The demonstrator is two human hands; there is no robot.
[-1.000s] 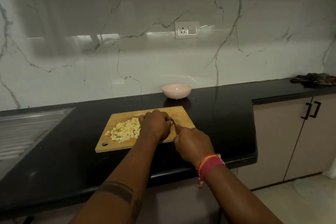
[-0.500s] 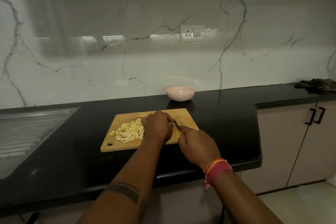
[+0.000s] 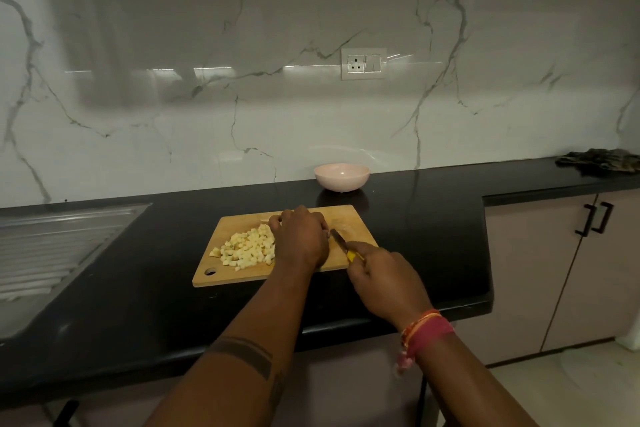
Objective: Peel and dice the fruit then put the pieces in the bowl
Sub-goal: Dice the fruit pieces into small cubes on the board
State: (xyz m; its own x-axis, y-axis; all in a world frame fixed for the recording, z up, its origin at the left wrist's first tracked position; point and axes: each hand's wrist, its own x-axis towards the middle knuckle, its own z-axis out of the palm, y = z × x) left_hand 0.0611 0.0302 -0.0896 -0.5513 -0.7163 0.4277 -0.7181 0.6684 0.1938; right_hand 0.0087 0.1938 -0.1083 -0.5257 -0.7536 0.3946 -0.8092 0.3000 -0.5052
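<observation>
A wooden cutting board (image 3: 349, 218) lies on the black counter. A heap of pale diced fruit (image 3: 247, 248) covers its left-middle part. My left hand (image 3: 301, 237) is curled down on the board just right of the heap, over fruit that it hides. My right hand (image 3: 382, 279) grips a knife (image 3: 341, 243) with a yellow handle, its blade angled toward the left hand's fingers. A pale pink bowl (image 3: 341, 177) stands behind the board near the wall; nothing shows inside it.
A steel sink drainboard (image 3: 52, 246) is set into the counter at the left. A dark cloth (image 3: 601, 159) lies on the counter at the far right. Cabinet doors with black handles (image 3: 594, 218) are below on the right. A wall socket (image 3: 363, 63) sits above the bowl.
The head camera has shifted slightly, so the scene sits lower in view. Both hands stay on the board, and the knife blade shows a little more beside the left hand.
</observation>
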